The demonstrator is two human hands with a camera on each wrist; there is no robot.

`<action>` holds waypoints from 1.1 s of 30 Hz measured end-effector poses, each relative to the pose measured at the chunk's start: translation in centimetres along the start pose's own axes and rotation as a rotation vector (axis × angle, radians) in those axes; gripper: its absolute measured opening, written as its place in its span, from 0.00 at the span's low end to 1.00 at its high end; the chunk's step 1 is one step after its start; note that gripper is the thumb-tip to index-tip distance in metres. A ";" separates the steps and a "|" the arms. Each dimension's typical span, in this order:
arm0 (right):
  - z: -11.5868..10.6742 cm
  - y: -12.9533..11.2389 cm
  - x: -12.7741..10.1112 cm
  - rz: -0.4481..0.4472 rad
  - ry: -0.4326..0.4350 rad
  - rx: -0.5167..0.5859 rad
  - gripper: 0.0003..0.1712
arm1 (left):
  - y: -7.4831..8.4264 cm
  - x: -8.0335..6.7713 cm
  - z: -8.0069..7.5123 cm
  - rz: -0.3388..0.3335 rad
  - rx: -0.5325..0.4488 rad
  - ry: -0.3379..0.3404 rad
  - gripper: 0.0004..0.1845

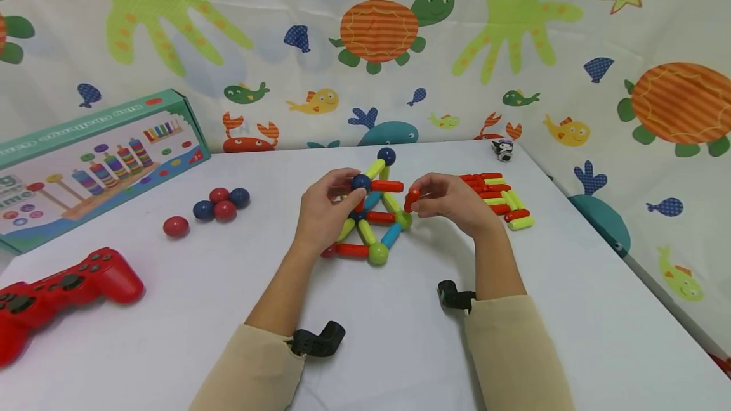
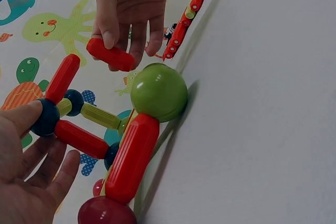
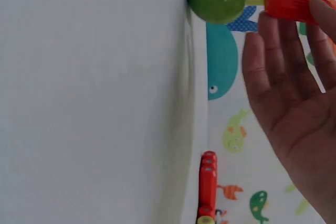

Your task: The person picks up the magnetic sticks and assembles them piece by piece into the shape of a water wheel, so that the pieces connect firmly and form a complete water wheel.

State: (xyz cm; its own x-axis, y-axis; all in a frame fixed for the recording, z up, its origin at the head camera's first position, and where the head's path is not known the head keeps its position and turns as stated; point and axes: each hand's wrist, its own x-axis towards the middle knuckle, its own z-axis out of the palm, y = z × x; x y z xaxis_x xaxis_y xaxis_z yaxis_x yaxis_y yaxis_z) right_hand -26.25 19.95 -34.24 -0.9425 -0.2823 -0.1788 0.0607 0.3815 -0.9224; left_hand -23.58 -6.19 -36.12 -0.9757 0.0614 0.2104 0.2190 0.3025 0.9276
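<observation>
A frame of magnetic rods and balls stands mid-table, with red, yellow-green and blue rods joined at its balls. My left hand (image 1: 322,211) pinches a dark blue ball (image 1: 361,182) at the top of this frame. From that ball a red rod (image 1: 389,186) sticks out to the right, its far end free. Just right of the frame, my right hand (image 1: 448,202) holds a separate red rod (image 2: 110,55) between thumb and fingers. A green ball (image 1: 378,254) forms the near corner, and a red ball (image 2: 106,211) sits at another lower corner.
Loose red and blue balls (image 1: 225,210) lie to the left, near a red game controller (image 1: 74,287) and a toy box (image 1: 103,170). Red and yellow-green rods (image 1: 495,195) lie in rows behind my right hand. A small figurine (image 1: 503,150) stands at the back right.
</observation>
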 end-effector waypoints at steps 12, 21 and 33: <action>1.1 0.6 0.7 0.023 -0.033 -0.064 0.19 | 0.0 -0.4 -0.2 -0.024 0.005 0.011 0.21; 0.4 0.8 0.8 0.020 -0.048 -0.062 0.20 | 0.2 -0.1 -2.8 -0.033 0.036 0.010 0.24; 0.1 0.8 1.1 0.030 -0.070 -0.055 0.20 | -1.2 -2.2 -17.5 -0.259 0.326 0.233 0.26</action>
State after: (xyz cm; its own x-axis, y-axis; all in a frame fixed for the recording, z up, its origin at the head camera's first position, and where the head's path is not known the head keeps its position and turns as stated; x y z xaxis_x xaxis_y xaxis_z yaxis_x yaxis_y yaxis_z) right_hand -27.16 19.86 -35.24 -0.9151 -0.3305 -0.2310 0.0682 0.4378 -0.8965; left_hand -21.62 -23.28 -32.32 -0.9622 -0.2595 0.0829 -0.0814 0.5642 0.8216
